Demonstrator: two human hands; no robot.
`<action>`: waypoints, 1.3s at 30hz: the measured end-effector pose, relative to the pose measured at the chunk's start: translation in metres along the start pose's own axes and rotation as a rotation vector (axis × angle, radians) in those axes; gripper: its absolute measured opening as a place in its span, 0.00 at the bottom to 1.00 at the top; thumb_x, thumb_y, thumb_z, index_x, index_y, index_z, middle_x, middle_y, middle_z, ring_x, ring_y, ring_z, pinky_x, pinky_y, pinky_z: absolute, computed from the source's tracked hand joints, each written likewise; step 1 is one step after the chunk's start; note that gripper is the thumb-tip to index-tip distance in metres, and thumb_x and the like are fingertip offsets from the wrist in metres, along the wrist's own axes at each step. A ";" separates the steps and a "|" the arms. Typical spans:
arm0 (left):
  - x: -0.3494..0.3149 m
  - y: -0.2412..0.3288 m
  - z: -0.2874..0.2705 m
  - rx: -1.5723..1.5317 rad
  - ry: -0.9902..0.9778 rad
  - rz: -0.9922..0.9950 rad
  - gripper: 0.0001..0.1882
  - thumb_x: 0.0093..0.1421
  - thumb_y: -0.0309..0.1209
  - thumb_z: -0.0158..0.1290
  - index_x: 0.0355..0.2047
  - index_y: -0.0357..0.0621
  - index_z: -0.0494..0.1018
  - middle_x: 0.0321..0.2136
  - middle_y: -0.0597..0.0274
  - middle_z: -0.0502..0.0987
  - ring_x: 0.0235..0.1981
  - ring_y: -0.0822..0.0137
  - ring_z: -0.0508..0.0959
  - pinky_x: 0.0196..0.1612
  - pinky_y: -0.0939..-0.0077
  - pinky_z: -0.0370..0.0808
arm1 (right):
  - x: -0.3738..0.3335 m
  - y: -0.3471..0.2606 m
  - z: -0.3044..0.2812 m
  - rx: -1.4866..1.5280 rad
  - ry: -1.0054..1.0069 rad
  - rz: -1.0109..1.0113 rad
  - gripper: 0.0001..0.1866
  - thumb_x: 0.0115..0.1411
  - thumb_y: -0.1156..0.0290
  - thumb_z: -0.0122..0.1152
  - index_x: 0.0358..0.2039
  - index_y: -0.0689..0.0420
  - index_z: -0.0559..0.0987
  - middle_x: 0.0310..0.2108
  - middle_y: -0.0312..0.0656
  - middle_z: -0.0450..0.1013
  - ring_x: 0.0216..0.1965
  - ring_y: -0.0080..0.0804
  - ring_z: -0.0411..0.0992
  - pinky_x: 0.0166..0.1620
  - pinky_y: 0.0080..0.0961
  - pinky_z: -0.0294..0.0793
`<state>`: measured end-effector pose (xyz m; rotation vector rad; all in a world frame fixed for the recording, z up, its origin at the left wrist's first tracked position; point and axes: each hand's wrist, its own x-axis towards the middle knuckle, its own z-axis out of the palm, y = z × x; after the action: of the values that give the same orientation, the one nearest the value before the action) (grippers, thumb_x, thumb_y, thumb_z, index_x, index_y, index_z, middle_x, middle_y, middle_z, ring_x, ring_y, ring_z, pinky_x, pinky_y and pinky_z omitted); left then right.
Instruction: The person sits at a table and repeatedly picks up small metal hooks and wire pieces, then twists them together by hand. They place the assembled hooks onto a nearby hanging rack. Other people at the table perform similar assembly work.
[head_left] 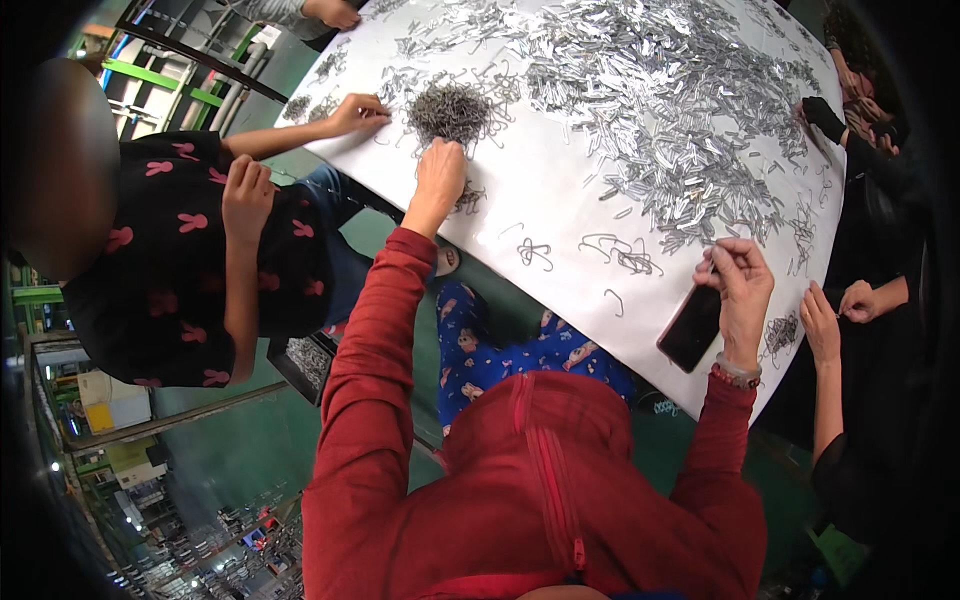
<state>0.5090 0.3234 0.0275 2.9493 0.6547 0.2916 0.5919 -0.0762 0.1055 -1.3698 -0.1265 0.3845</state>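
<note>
My left hand [440, 182] reaches to the near edge of a heap of dark bent wire hooks [449, 112]. Its fingers are closed, and they hide whatever is between them. Above the table's right part, my right hand [742, 290] has thumb and fingertips pinched together. What it holds, if anything, is too small to make out. Just left of that hand a dark smartphone [690, 328] lies on the white tabletop [520, 205]. Loose wire hooks [622, 254] lie between my hands. Beyond them spreads a large pile of flat silvery metal clips [650, 95].
On the left a person in a black patterned shirt [190, 250] has a hand [355, 115] near the hooks. Other people's hands [822, 318] and a black glove [823, 118] are along the right edge. A small hook pile [781, 332] sits there. Another hand [332, 12] is at the far left.
</note>
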 end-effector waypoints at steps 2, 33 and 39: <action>0.001 0.001 -0.009 -0.004 0.018 -0.019 0.08 0.52 0.26 0.50 0.24 0.33 0.74 0.29 0.40 0.73 0.31 0.43 0.76 0.35 0.54 0.73 | -0.002 0.007 0.005 0.048 -0.013 0.051 0.06 0.56 0.81 0.58 0.34 0.67 0.73 0.28 0.44 0.73 0.27 0.28 0.74 0.28 0.22 0.81; -0.064 0.056 -0.029 -0.185 -0.146 0.295 0.06 0.51 0.25 0.53 0.27 0.34 0.76 0.23 0.46 0.76 0.26 0.50 0.77 0.33 0.62 0.73 | -0.054 0.048 0.058 0.411 -0.330 0.268 0.10 0.57 0.76 0.59 0.39 0.66 0.74 0.31 0.45 0.74 0.29 0.30 0.76 0.34 0.24 0.78; -0.095 0.092 -0.087 -0.585 -0.216 0.137 0.10 0.56 0.21 0.49 0.40 0.37 0.70 0.23 0.52 0.76 0.25 0.58 0.76 0.32 0.71 0.72 | -0.059 0.067 0.070 0.350 -0.307 0.279 0.10 0.55 0.79 0.60 0.38 0.70 0.76 0.31 0.46 0.75 0.29 0.28 0.75 0.33 0.20 0.78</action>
<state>0.4439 0.2047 0.1102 2.4154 0.2753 0.1393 0.5027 -0.0212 0.0629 -0.9762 -0.1140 0.8127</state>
